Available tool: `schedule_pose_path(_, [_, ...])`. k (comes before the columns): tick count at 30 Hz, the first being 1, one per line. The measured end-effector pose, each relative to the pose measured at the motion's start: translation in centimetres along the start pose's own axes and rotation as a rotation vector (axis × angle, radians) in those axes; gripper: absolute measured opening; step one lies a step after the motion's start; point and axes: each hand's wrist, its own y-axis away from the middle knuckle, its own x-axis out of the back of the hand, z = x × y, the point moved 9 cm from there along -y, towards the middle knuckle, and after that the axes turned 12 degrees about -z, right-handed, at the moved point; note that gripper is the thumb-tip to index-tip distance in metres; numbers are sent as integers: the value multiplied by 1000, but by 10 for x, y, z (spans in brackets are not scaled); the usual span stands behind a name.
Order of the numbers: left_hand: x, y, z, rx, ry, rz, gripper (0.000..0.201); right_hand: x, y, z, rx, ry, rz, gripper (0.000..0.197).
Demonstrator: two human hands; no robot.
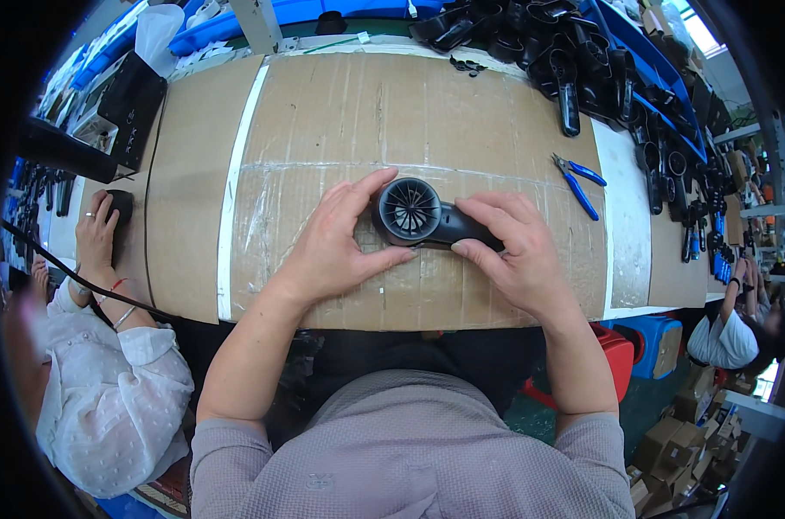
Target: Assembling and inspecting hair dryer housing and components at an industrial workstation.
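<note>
A black handheld fan (411,210) lies over the middle of the cardboard-covered bench, its round head with radial vanes facing up. My left hand (345,232) curves round the head, fingers at its far side and thumb along its near edge. Closed on the handle is my right hand (515,246), with the thumb below and the fingers above. The handle's end is partly hidden by that hand. To the right of the fan lie blue-handled side cutters (580,183), apart from both hands.
Black fan parts (565,82) are heaped at the far right, beside a blue bin (660,65). Small black pieces (467,66) lie near the back edge. On the left, a co-worker's hand (98,221) holds a dark object near a black box (122,108). A red stool (613,359) stands below the bench.
</note>
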Motion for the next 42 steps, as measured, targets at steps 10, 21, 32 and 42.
schedule_pose_path(10, [0,1,4,-23,-17,-21,89,-4,2,6,-38,24,-58,42])
schedule_pose_path(21, [1,0,13,-93,-111,-20,79,-5,0,4,-40,43,-96,41])
schedule_pose_path(32, [-1,0,15,-90,-113,-23,71,-6,1,5,-57,10,-135,42])
schedule_pose_path(42, [2,0,19,-79,-59,-11,60,-7,3,3,-14,22,-112,44])
